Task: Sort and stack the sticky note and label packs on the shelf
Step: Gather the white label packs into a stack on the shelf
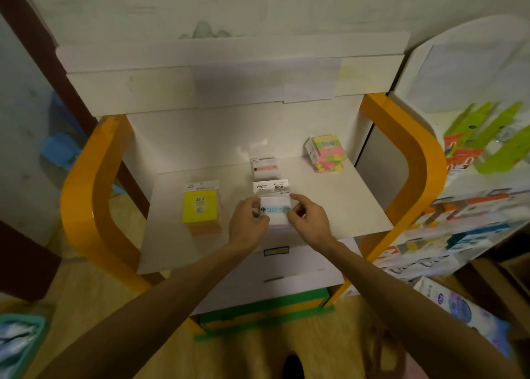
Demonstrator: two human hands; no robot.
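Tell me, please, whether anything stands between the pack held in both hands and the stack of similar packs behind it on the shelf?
Nothing visible does. The left hand and right hand pinch the white pack with the blue label, which sits directly in front of the stack of similar packs; only bare shelf lies around them.

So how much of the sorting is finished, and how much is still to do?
Part done, it looks like. The pink and green packs are stacked at the back right of the shelf, and the yellow pack lies on an orange one at the left. Right now the left hand and right hand hold a white pack with a blue label at the front. The white pack with a red label behind may still need stacking.
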